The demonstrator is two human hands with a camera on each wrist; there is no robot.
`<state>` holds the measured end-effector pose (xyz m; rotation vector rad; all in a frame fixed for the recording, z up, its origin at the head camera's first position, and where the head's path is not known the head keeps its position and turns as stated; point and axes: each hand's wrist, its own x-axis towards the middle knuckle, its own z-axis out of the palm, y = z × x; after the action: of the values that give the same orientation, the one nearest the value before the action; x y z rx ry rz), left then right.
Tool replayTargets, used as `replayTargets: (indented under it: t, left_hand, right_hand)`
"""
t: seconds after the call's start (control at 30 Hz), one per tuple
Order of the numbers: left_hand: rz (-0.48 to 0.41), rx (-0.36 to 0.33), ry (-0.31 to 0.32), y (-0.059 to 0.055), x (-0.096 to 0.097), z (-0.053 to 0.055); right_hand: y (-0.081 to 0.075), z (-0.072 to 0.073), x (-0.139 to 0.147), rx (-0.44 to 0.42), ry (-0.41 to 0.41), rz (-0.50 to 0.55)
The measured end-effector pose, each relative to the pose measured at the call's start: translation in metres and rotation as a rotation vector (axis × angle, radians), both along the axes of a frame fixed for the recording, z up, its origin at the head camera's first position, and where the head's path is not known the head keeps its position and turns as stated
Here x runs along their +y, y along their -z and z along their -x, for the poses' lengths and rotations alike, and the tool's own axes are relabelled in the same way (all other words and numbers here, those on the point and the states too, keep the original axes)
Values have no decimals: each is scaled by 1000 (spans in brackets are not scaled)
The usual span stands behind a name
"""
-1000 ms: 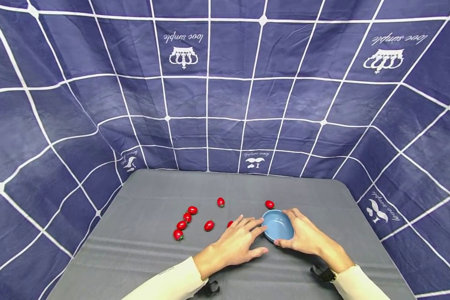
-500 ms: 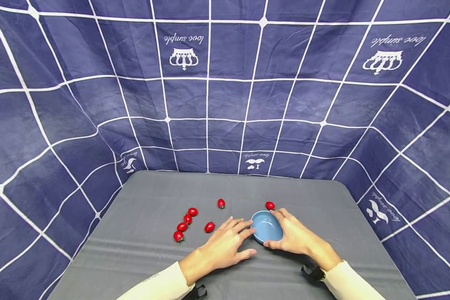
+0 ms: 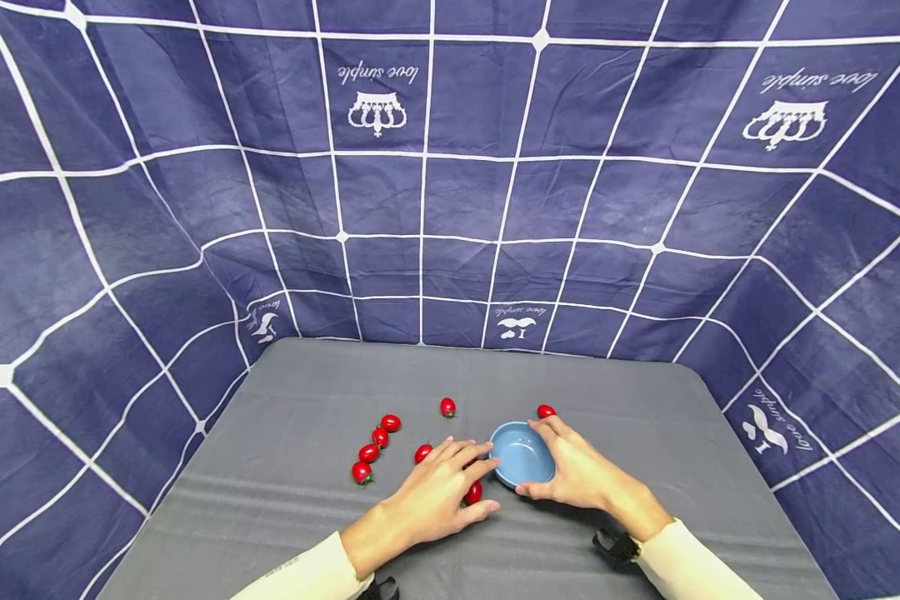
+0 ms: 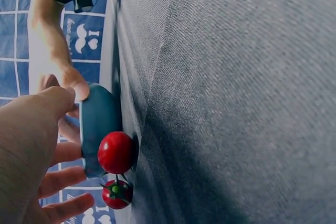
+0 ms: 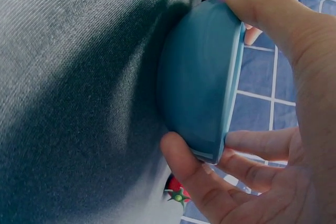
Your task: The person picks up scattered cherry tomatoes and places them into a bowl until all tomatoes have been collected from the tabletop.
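Observation:
My right hand (image 3: 579, 471) grips a small blue bowl (image 3: 521, 458) by its right side, thumb near and fingers at the far rim. My left hand (image 3: 435, 497) is to the left of the bowl, fingers extended and spread, their tips at the bowl's left rim. Whether they touch it I cannot tell. Between left thumb and fingers a cherry tomato (image 3: 473, 492) shows on the cloth, partly hidden. The left wrist view has a tomato (image 4: 116, 152) in front of the bowl (image 4: 97, 124) and another (image 4: 116, 194) below it. Another tomato (image 3: 423, 453) lies just beyond the left fingers.
Several cherry tomatoes (image 3: 369, 452) form a slanting row on the left. One tomato (image 3: 447, 407) lies farther back, and another (image 3: 546, 411) is behind the right fingertips. Grey cloth (image 3: 307, 392) covers the table; a blue checked curtain (image 3: 457, 200) surrounds its back and sides.
Both hands and the bowl have moved left across the table. A tomato now shows between the left thumb and fingers; the left fingertips have come up close to another one.

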<state>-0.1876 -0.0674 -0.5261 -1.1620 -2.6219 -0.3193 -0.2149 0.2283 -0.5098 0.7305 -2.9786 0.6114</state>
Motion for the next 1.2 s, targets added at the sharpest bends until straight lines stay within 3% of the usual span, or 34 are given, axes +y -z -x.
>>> replayTargets:
  t: [0.17, 0.6, 0.87, 1.2]
  left_hand:
    - [-32, 4, 5, 1, -3, 1]
    - [-72, -85, -32, 2, -11, 6]
    - [-134, -102, -80, -4, -16, 25]
    - [-110, -180, -49, -11, -14, 43]
  right_hand:
    - [2, 1, -1, -8, 14, -2]
    - [3, 2, -2, -33, 23, -3]
    - [0, 5, -3, -8, 14, -5]
    - [0, 6, -3, -8, -1, 20]
